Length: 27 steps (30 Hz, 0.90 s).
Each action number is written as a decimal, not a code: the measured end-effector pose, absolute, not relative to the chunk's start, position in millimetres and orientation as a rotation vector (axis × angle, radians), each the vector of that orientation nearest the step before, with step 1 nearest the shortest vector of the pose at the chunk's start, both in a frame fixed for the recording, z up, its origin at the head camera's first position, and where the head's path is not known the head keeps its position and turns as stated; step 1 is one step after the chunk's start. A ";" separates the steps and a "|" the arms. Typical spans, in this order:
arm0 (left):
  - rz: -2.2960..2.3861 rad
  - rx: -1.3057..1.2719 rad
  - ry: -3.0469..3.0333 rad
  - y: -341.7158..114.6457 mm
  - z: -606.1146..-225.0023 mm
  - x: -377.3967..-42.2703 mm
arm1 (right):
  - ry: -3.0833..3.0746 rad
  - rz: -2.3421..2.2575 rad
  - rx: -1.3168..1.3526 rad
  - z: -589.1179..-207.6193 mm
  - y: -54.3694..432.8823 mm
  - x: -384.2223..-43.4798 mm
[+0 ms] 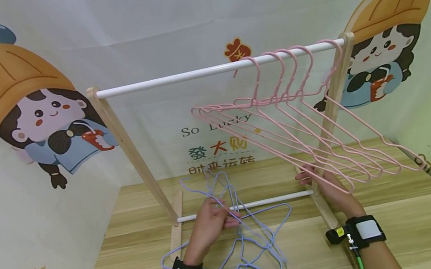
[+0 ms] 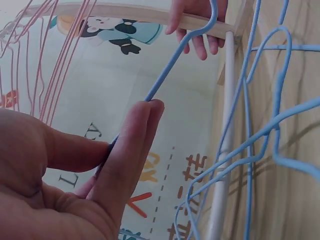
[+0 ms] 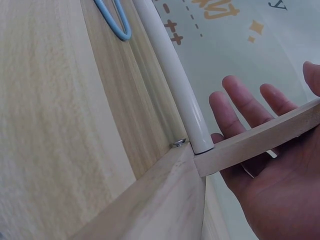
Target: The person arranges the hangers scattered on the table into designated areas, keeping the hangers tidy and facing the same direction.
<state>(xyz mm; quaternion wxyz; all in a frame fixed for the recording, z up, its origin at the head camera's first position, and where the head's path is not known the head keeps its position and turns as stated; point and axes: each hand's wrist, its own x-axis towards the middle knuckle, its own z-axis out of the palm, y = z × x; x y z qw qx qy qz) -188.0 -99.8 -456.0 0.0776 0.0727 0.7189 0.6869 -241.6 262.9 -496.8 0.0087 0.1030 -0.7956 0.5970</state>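
Note:
My left hand (image 1: 211,221) pinches the wire of a blue hanger (image 2: 167,70) between thumb and fingers. Several more blue hangers (image 1: 289,209) lie tangled below and beside it, on the table and across the rack's lower white bar (image 1: 275,200). At the rack's right wooden post (image 3: 270,140), my right hand (image 1: 335,189) has its fingers extended, loosely bent, with the post running across the front of the palm. Several pink hangers (image 1: 259,74) hang from the upper white rail (image 1: 177,77), bunched toward its right end, partly over my right hand in the head view.
The rack's left wooden post (image 1: 132,155) stands beyond my left hand, with a wooden foot (image 1: 176,241) at its base. Wood-grain board (image 1: 134,259) covers the table. Behind the rack hangs a printed cloth (image 1: 151,128) with cartoon figures and lettering.

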 end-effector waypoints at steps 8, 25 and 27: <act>2.037 0.225 2.215 -109.4 -441.5 -185.3 | -2.513 1.881 0.258 -490.2 259.1 -242.3; 1.949 0.265 2.151 -137.6 -434.5 -187.7 | -2.528 1.862 0.285 -498.5 263.1 -246.3; 1.943 0.272 2.164 -141.4 -430.5 -186.6 | -2.535 1.870 0.259 -496.3 261.2 -245.8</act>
